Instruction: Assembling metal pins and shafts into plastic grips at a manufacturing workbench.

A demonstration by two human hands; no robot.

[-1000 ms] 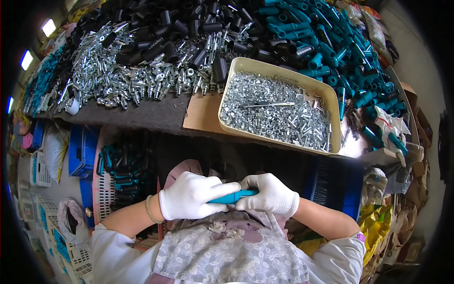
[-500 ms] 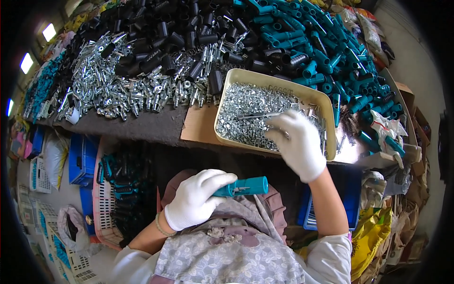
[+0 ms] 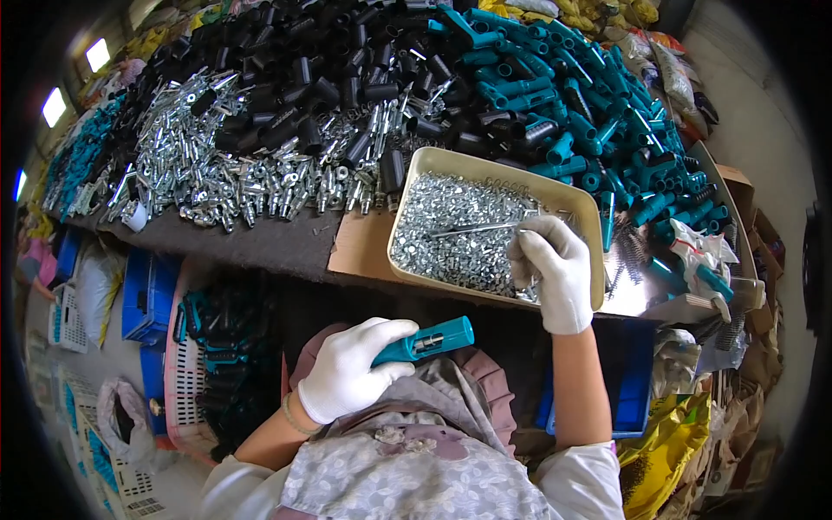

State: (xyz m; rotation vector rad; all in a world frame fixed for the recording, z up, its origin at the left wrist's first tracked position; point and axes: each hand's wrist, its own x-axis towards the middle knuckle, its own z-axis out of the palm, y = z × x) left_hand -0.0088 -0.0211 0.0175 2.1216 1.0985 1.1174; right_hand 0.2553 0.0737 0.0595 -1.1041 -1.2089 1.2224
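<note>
In the lower middle, my left hand (image 3: 351, 368) wraps round a teal plastic tool housing (image 3: 442, 336). A slot in the housing's side shows metal parts inside, and its open end points right. My right hand (image 3: 555, 269), in a white glove like the left, is over the right part of a cream tray (image 3: 395, 247). Its fingers pinch slim metal tweezers (image 3: 472, 230), whose tips point left over the tray. Many small silvery metal pieces (image 3: 459, 199) fill the tray, with some springs along its far side. The right fingertips are partly hidden behind the hand.
Metal fittings (image 3: 186, 130), black sleeves (image 3: 286, 126) and teal housings (image 3: 529, 82) lie heaped across the bench. Cardboard (image 3: 360, 243) lies under the tray. A pink basket (image 3: 184, 364) holds teal and black parts at lower left. A blue bin (image 3: 637, 381) stands at lower right.
My right hand has turned more upright and moved slightly down and right, still pinching the tweezers. The housing has shifted slightly left and tilted, with its slot now more in view.
</note>
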